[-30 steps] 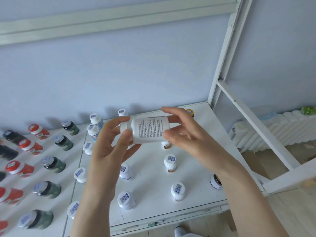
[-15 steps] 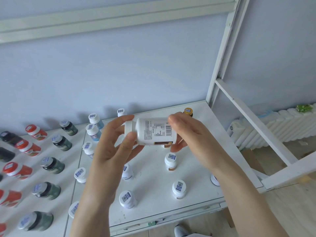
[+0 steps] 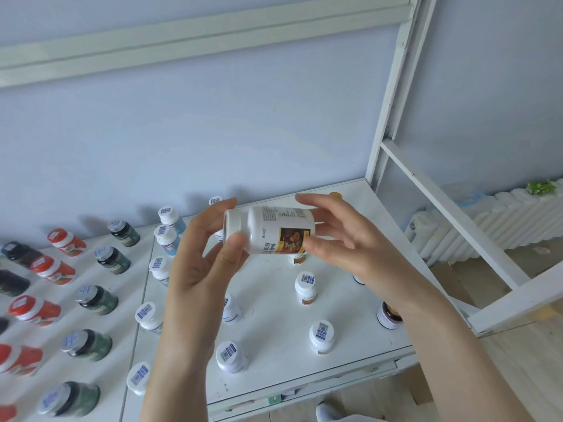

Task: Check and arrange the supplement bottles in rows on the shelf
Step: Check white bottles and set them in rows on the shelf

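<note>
— One big thing first?
— Saw a white shelf (image 3: 271, 318) under a pale blue wall. Spotted a white radiator (image 3: 493, 220) off the shelf's right side.
— And the hands?
— Found both above the shelf's middle. Saw the left hand (image 3: 195, 269) with thumb and fingers curled round the cap end of a white bottle (image 3: 274, 229), and the right hand (image 3: 350, 248) pinching the base end between thumb and fingertips.
— Bottle's pose?
— Held on its side, clear of the shelf, cap toward the shelf's left, picture label facing up.
— Smaller stuff?
— Noted rows standing on the shelf: orange-red bottles (image 3: 51, 269) and dark green bottles (image 3: 112, 260) on its left part, white-capped bottles (image 3: 321, 332) across its middle, blue bottles (image 3: 170, 219) near its back edge, one brown bottle (image 3: 388, 315) by its right edge.
</note>
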